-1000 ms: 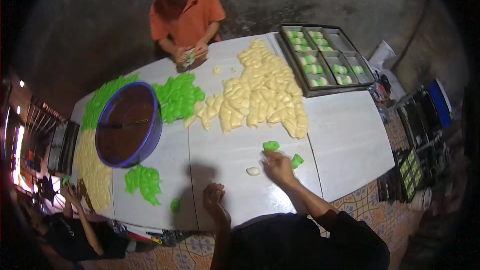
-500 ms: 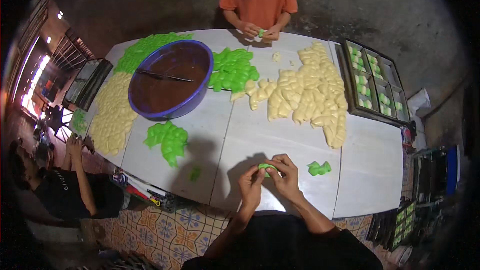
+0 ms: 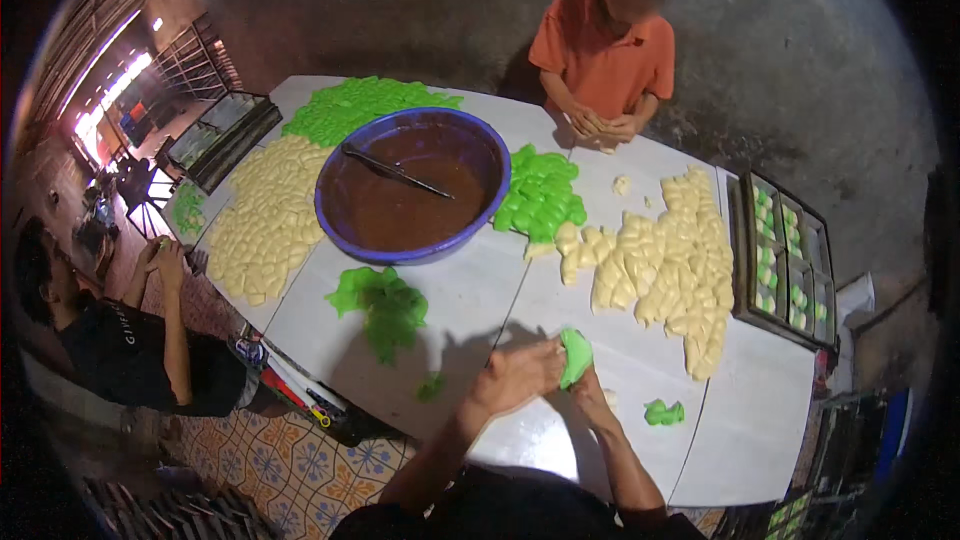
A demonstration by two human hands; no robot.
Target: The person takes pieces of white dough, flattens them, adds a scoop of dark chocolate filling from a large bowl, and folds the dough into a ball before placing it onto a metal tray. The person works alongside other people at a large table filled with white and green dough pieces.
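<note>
A flattened piece of green dough (image 3: 575,358) is held up between my two hands over the near side of the table. My left hand (image 3: 522,378) presses its fingers against the dough's left side. From below and to the right, my right hand (image 3: 592,398) grips the same piece, its fingers partly hidden. Beside my right hand lies a small cream-coloured lump (image 3: 610,397). Farther right on the table is a small green dough scrap (image 3: 663,412). A larger patch of green dough pieces (image 3: 382,310) lies to the left, with a small green bit (image 3: 430,387) nearer me.
A purple basin (image 3: 330,225) of brown filling with a dark stick stands among green (image 3: 545,195) and cream dough pieces (image 3: 665,270). A divided tray (image 3: 742,250) holds green-and-white pieces at right. A co-worker in orange (image 3: 605,60) works opposite; another person (image 3: 130,355) is at left.
The view has swung left. The green dough, a small folded piece in my fingertips before, now shows as a wider flat piece. My left hand has turned flatter; the cream lump has come into sight.
</note>
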